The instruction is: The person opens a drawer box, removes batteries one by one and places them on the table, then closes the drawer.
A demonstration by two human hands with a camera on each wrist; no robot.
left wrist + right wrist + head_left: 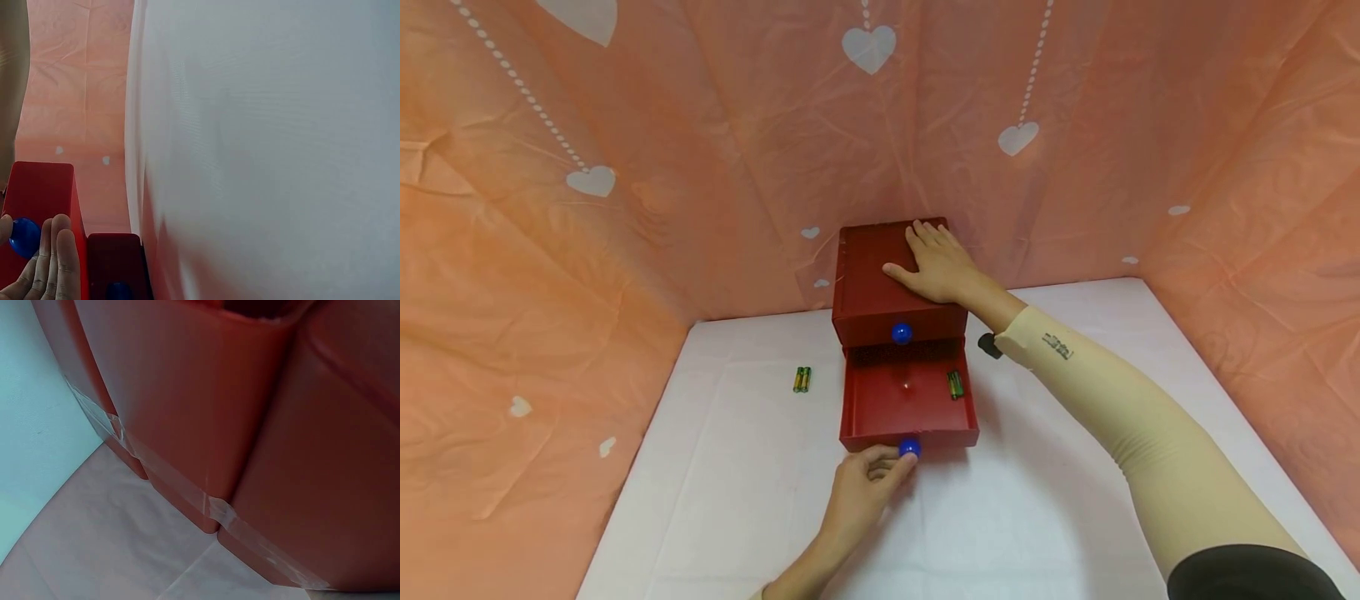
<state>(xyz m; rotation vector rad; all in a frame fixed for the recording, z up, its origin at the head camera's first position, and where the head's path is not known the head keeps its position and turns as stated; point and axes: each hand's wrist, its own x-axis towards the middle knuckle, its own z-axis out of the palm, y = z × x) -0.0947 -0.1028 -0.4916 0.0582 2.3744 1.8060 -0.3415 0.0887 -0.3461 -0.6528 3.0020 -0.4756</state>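
A red drawer cabinet [872, 271] stands at the back of the table, one drawer [880, 408] pulled out toward me. My left hand [859, 493] pinches that drawer's blue knob [910, 447] between thumb and fingers; the left wrist view shows its fingers [65, 262] beside the knob. On the cabinet's top lies my right hand [936, 265], palm down with fingers spread. Green and yellow batteries [955, 385] rest against the drawer's right inside wall. Another pair of batteries [802, 379] lies side by side on the table, left of the cabinet.
Above the pulled drawer, the top drawer with its blue knob [902, 333] is closed. A further blue knob [119, 291] shows on a set-back front. Clear tape [169, 475] runs across the cabinet's sections. Orange cloth [760, 167] with white hearts hangs behind the white table [715, 467].
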